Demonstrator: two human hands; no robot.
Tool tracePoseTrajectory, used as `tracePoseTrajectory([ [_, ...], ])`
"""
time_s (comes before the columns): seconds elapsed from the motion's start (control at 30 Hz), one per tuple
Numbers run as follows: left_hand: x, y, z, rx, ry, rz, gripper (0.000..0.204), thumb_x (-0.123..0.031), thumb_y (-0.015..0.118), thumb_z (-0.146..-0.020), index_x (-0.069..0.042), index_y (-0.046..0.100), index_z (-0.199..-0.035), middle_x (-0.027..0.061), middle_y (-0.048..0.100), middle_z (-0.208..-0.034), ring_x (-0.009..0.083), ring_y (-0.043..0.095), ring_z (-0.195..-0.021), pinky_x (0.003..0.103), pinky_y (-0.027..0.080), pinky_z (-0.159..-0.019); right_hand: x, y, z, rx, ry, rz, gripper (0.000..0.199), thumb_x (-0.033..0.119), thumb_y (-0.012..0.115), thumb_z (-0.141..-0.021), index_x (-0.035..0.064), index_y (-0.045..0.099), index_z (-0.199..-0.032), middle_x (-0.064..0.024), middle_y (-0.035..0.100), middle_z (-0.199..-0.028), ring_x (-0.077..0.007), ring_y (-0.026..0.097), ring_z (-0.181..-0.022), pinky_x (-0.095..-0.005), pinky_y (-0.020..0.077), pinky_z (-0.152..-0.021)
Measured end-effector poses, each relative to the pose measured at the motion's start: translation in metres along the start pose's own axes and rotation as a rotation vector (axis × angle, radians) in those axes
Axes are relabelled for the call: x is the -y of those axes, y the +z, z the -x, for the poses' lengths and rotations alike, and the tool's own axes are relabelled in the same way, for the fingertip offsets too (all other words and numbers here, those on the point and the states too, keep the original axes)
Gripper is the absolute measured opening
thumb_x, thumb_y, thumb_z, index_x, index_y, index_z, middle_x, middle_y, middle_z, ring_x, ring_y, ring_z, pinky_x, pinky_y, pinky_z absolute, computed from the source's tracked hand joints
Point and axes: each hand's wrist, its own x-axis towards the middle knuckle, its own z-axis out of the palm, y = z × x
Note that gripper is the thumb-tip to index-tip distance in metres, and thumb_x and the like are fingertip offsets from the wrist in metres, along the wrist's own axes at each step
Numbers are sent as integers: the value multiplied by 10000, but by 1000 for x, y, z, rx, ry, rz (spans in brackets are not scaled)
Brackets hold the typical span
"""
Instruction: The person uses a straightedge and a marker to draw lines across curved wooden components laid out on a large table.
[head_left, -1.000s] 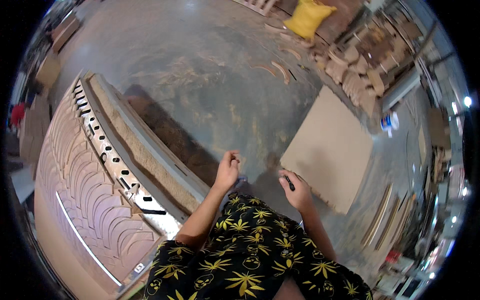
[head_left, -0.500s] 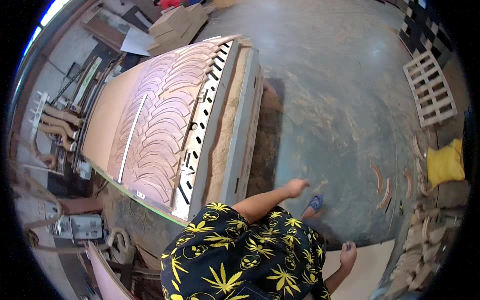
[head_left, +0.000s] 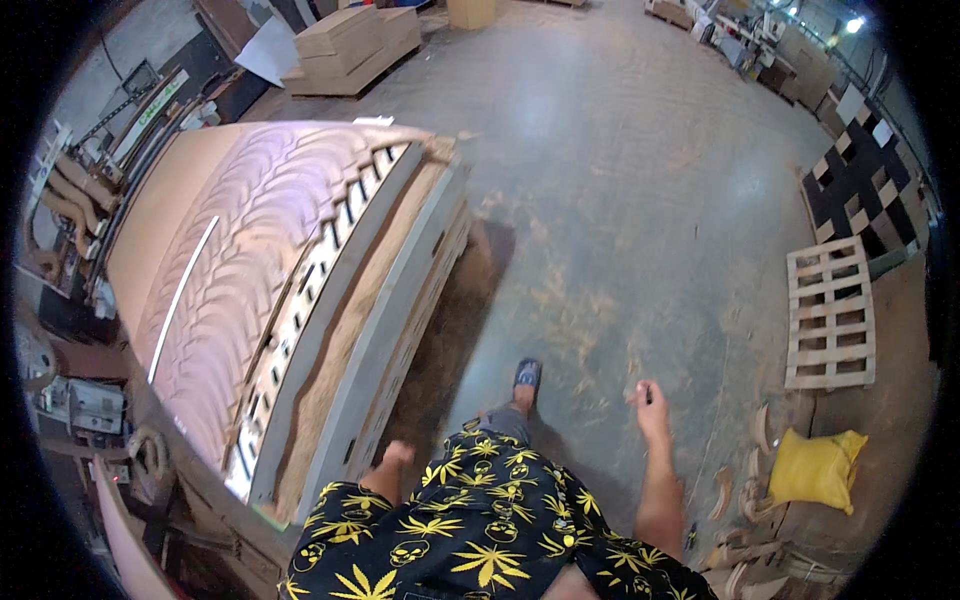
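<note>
My left hand (head_left: pixel 398 455) hangs beside the long side of a big flat machine bed, smeared by motion, its fingers hard to read. Out in front on the right, over the concrete floor, my right hand (head_left: pixel 648 393) is curled; a small dark spot shows at the fingers, too small to name. On the machine bed lies a pinkish board cut into many curved pieces (head_left: pixel 230 290). A thin white strip (head_left: pixel 185 295) rests across that board. Along the bed's near side runs a grey trough (head_left: pixel 385 350) filled with sawdust.
A pale wooden pallet (head_left: pixel 830 320) lies on the right, with a yellow sack (head_left: pixel 815 468) below it. Curved wooden offcuts (head_left: pixel 752 490) are scattered beside the sack. Stacked boards (head_left: pixel 345 50) stand at the far left. My shoe (head_left: pixel 527 376) is on the concrete floor (head_left: pixel 600 200).
My view has turned right and lifted, with the machine now farther left. The right hand has swung forward; the left has swung back toward my body. A step has been taken.
</note>
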Motion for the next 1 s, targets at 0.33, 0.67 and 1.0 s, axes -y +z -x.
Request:
tracePoseTrajectory([
  [0.33,-18,-346,-242,-282,-337,1213,325,-144,576,-909,-92,763,-1170,223,729,-1182,400,681,-1145,455,534,-985,-156,5,-112,285,872,10,319,305,632,-1001,28,662,-1158,-132,729,-866,-261,679,-678,-400,540,-604],
  [0.67,27,-686,-388,-639,-35,1289,317,-70,523,-961,-43,735,-1195,193,746,-1059,350,715,-1018,424,545,-937,-72,23,-426,319,845,15,290,181,636,-980,-1,606,-1204,-142,697,-868,-244,654,-653,-392,512,-549],
  [1.0,136,-815,-433,-905,-210,1522,320,-1,509,-927,-11,727,-1160,107,718,-970,220,652,-895,379,532,-852,232,147,-979,385,137,65,253,117,597,-1023,86,552,-1271,-76,700,-862,-134,613,-623,-284,470,-482],
])
